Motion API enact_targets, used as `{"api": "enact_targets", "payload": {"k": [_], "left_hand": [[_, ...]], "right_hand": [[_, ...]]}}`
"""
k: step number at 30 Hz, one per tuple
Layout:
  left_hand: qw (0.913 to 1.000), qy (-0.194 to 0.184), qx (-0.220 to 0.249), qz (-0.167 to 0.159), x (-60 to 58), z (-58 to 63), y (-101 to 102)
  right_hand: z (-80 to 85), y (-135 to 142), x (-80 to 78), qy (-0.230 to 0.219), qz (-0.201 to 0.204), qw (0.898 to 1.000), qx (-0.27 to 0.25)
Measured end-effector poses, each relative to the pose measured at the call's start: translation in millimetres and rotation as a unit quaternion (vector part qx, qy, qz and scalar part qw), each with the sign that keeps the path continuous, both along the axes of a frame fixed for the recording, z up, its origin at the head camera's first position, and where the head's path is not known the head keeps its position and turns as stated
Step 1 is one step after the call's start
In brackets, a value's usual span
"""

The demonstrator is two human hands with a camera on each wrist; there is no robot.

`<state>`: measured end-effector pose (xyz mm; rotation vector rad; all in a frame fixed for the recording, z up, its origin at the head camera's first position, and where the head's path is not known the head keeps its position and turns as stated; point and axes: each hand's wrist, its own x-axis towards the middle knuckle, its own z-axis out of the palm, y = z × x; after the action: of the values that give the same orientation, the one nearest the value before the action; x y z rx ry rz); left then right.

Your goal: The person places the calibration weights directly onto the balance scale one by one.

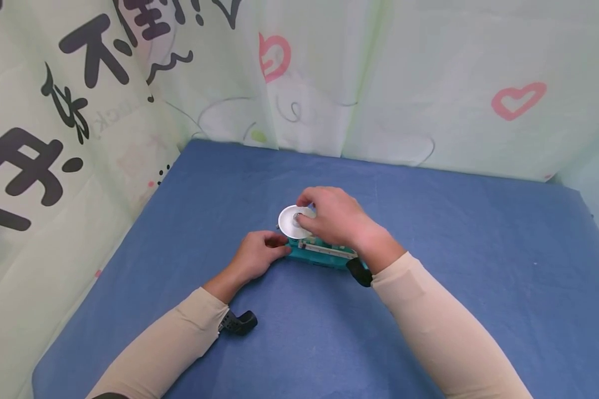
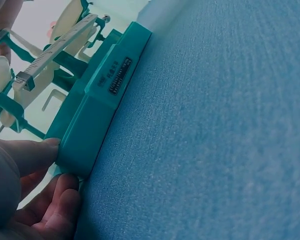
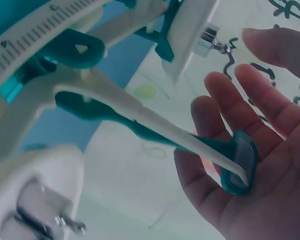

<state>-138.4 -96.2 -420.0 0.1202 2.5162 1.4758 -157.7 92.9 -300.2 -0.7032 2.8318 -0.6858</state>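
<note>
A teal balance scale (image 1: 314, 256) with white pans stands on the blue table, its ruled white beam (image 2: 55, 49) running along the front. My left hand (image 1: 257, 252) grips the left end of its base, thumb on the upper edge and fingers curled at the lower edge. Over the left pan (image 1: 285, 226) is my right hand (image 1: 331, 213), its fingers spread and loosely bent. A small metal weight (image 3: 208, 39) stands in that pan, close to the thumb and fingertips but apart from them. More metal weights (image 3: 42, 200) sit in the other pan (image 3: 70, 162), which my right hand and forearm hide from the head view.
Blue cloth (image 1: 454, 266) covers the table. Pale curtains (image 1: 419, 72) with black characters and pink hearts hang at the back and left. A black wrist camera (image 1: 240, 322) hangs under the left wrist, another black wrist camera (image 1: 359, 272) near the balance's right end.
</note>
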Motion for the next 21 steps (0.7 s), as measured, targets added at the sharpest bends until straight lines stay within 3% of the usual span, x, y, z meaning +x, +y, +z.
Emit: {"api": "enact_targets", "payload": {"k": [6,12,21], "left_hand": [[1.0,0.003,0.002,0.005,-0.9,-1.7,1],[1.0,0.004,0.0,0.008,-1.3,-3.5,1],[0.9998,0.014,-0.011,0.008,1.2,-3.8,-3]], "right_hand": [[12.3,17,9.2,0.006,-0.026,0.998,-0.056],[20.8,48,23.0,0.019,-0.073,0.994,-0.08],[10.2,82,42.1,0.034,-0.111,0.99,-0.083]]}}
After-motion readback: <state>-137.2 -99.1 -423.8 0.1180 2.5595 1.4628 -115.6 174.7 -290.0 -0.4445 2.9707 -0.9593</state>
